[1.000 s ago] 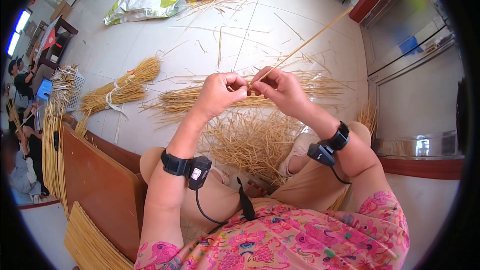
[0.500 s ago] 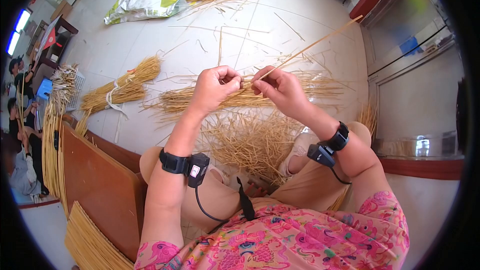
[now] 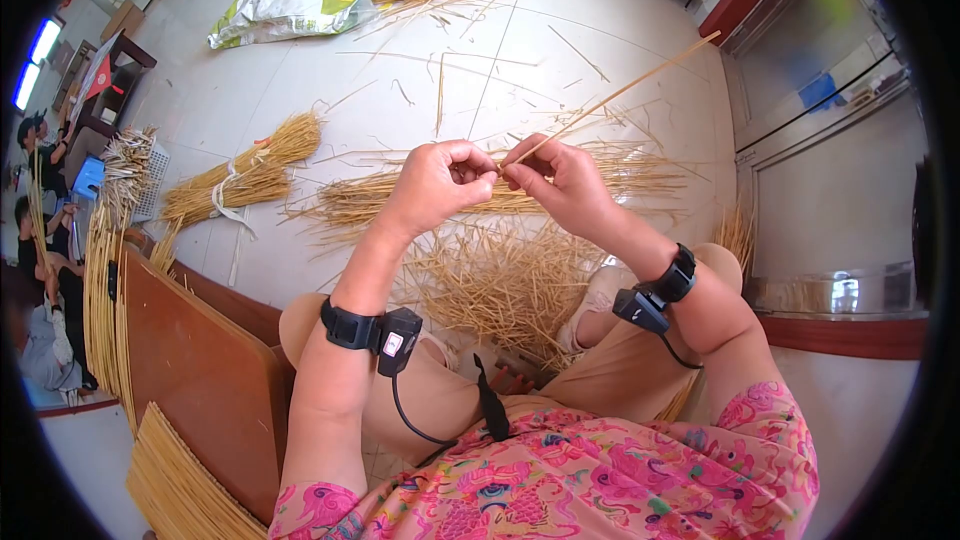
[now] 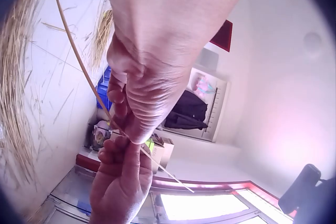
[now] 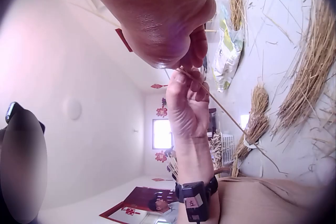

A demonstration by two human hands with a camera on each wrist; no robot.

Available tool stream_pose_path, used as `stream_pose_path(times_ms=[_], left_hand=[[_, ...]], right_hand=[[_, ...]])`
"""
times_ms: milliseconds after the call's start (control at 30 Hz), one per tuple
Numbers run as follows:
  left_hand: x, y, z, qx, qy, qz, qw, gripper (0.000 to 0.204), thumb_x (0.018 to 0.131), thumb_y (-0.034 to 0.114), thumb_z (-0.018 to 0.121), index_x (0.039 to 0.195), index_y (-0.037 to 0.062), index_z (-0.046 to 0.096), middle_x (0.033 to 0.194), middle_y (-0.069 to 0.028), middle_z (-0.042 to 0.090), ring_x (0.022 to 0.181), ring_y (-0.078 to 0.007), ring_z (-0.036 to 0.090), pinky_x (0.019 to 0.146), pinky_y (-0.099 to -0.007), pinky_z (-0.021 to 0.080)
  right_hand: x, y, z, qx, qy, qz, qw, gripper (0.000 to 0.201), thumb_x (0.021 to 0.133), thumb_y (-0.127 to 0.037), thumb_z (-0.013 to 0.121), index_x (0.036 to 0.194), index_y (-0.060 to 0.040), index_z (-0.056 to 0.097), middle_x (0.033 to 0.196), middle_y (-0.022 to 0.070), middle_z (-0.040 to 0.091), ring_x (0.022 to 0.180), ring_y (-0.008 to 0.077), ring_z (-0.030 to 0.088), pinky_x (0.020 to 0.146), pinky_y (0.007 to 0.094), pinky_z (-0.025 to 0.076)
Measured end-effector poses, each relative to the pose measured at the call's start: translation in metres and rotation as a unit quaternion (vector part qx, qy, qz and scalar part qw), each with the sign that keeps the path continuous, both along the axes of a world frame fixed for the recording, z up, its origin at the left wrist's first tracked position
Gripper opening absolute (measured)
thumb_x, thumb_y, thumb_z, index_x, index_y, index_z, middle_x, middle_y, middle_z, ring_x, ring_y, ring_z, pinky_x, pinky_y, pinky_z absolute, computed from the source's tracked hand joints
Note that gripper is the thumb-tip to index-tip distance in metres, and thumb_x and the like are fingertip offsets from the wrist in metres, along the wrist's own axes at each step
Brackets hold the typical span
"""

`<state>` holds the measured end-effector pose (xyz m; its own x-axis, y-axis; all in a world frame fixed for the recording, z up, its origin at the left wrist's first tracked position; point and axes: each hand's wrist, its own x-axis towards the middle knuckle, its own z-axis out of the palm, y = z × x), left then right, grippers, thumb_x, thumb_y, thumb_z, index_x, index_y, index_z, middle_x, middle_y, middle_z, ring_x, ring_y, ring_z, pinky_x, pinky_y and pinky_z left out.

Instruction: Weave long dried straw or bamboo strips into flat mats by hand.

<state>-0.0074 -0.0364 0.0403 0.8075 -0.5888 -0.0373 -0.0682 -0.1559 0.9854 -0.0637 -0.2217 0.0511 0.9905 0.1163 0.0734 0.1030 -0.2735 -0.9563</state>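
A long, thin straw stalk (image 3: 640, 79) slants up and right from between my two hands in the head view. My right hand (image 3: 568, 183) pinches it between thumb and forefinger. Thumb and fingertips of my left hand (image 3: 438, 183) pinch at the stalk's near end, right up against the right fingertips. The left wrist view has the stalk (image 4: 73, 45) running past both hands, with a paler thin end sticking out on the far side. From the right wrist, a thin length of stalk (image 5: 227, 111) trails beyond the left hand (image 5: 188, 111). The fingers hide the exact pinching spot.
Below the hands lies a heap of short straw pieces (image 3: 500, 285), behind it a row of long stalks (image 3: 360, 202). A tied straw bundle (image 3: 240, 175) is at left, a printed sack (image 3: 310, 2) farther back. A brown wooden board (image 3: 205, 370) stands beside my left leg.
My left fingers drew a little away from the right ones, then came back to them. The stalk's far tip has swung slightly right and down. The right hand has hardly moved.
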Motion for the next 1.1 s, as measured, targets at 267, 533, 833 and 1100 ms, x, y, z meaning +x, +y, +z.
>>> stream_pose_path(times_ms=[267, 533, 833, 1100], left_hand=[[-0.003, -0.003, 0.005, 0.052, -0.062, 0.017, 0.997, 0.004, 0.075, -0.001, 0.062, 0.079, 0.0004, 0.061, 0.067, 0.0053, 0.054, 0.059, 0.0004, 0.045, 0.053, -0.0154, 0.039], [0.002, -0.002, -0.003, 0.112, -0.113, 0.115, 0.981, 0.006, 0.074, 0.004, 0.063, 0.077, 0.0004, 0.061, 0.066, 0.0015, 0.057, 0.057, -0.0033, 0.048, 0.053, -0.0196, 0.041], [0.002, 0.0, -0.002, -0.031, 0.009, 0.058, 0.998, 0.007, 0.081, 0.007, 0.064, 0.085, 0.0002, 0.064, 0.07, 0.001, 0.06, 0.059, -0.0024, 0.048, 0.054, -0.0182, 0.04], [-0.006, -0.005, 0.001, 0.029, -0.146, 0.054, 0.987, 0.007, 0.075, 0.003, 0.066, 0.081, -0.0011, 0.066, 0.071, -0.0003, 0.058, 0.057, -0.0038, 0.05, 0.053, -0.0191, 0.042]], right_hand=[[0.0, 0.0, -0.002, -0.018, 0.005, 0.002, 1.0, 0.009, 0.087, -0.007, 0.059, 0.093, 0.0005, 0.059, 0.072, 0.0033, 0.061, 0.067, 0.0062, 0.055, 0.06, 0.0226, 0.046], [0.002, -0.001, -0.003, 0.018, -0.026, -0.018, 0.999, 0.009, 0.089, -0.008, 0.057, 0.092, 0.0008, 0.058, 0.074, 0.005, 0.063, 0.07, 0.0065, 0.058, 0.062, 0.0221, 0.047], [0.002, -0.003, 0.001, 0.041, -0.001, -0.03, 0.999, 0.011, 0.09, -0.009, 0.057, 0.093, 0.0015, 0.058, 0.076, 0.0051, 0.064, 0.072, 0.0065, 0.059, 0.064, 0.0214, 0.048], [0.003, -0.003, -0.003, 0.015, -0.018, -0.04, 0.999, 0.011, 0.088, -0.011, 0.061, 0.089, 0.0002, 0.06, 0.07, 0.0023, 0.061, 0.065, 0.0045, 0.055, 0.057, 0.0212, 0.045]])
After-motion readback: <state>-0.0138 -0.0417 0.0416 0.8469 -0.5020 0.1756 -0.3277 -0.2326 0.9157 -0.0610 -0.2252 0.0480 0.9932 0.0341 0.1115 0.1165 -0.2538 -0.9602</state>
